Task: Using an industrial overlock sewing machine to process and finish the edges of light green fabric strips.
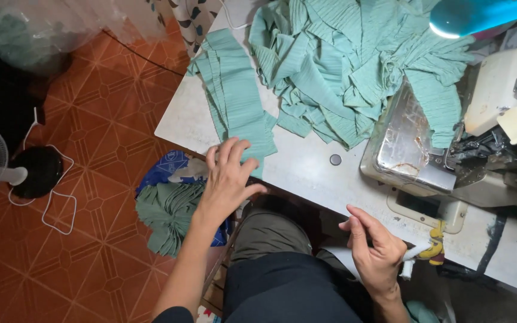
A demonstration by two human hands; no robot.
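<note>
The stack of long, narrow strips of pale green pleated fabric [234, 98] lies along the left part of the white worktable [306, 170], its near end at the table's front edge. The left hand [227, 179] rests flat on that near end, fingers spread and loose, gripping nothing. Just right of the stack sits a big rumpled heap of the same green pleated cloth [354, 66]. Further right, the right hand [377, 248] hovers below the table edge, fingers half-curled and empty, near the grey metal sewing machine [414, 149].

free: bare table [306, 170] strip | blocked: fabric heap [354, 66], sewing machine [450, 149]
</note>
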